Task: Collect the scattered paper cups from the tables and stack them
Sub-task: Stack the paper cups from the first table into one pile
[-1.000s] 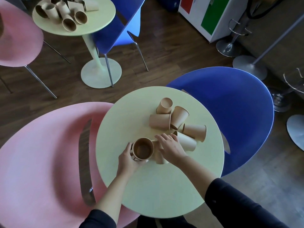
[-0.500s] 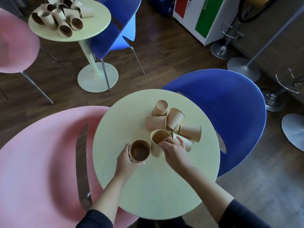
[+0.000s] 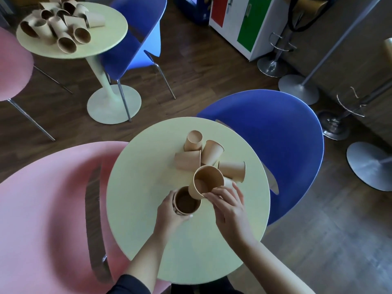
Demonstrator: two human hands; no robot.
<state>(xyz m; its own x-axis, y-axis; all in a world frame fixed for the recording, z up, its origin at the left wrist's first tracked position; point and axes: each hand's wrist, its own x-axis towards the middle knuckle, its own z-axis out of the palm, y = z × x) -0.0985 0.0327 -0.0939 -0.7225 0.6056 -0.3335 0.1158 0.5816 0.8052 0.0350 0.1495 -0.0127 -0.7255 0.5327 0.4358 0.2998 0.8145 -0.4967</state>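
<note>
My left hand (image 3: 169, 213) grips stack (image 3: 186, 203); right hand (image 3: 228, 205) pinches cup (image 3: 206, 181) by rim, tilted just above stack.

No lettering can be read anywhere here. The paper cups carry plain brown walls, with no print showing on any of them. The white cabinet (image 3: 250, 24) beyond the near blue chair (image 3: 275, 149) shows red and green panels, plain colour only. Left of that cabinet, a dark blue box (image 3: 191, 9) bears pale marks, too blurred and too small to make out as words.
</note>
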